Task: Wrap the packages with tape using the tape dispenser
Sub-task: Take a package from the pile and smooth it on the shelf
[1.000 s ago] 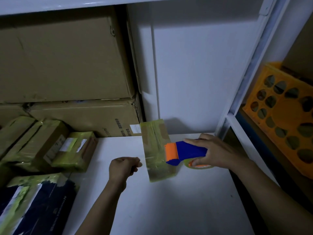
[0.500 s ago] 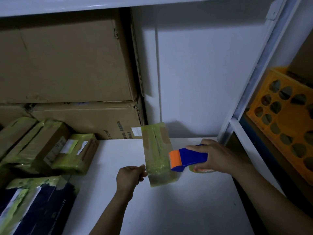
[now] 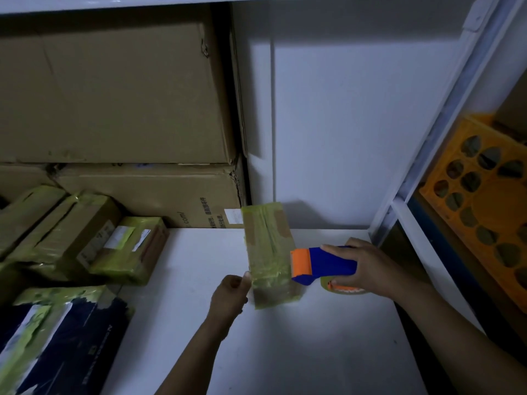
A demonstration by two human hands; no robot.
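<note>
Head view: my right hand (image 3: 373,269) grasps the blue tape dispenser (image 3: 325,265), its orange end against the upright package (image 3: 269,252) mid-shelf; my left hand (image 3: 231,295) pinches its near-left edge.

It was dim and bluish in there, weak light coming from the near side: a paler patch lay on the worktop (image 3: 285,352), the package (image 3: 268,252) cast a soft shadow on the back wall (image 3: 342,138), the left hand (image 3: 231,295) looked slightly smeared, and the shelf post (image 3: 445,109) bowed
</note>
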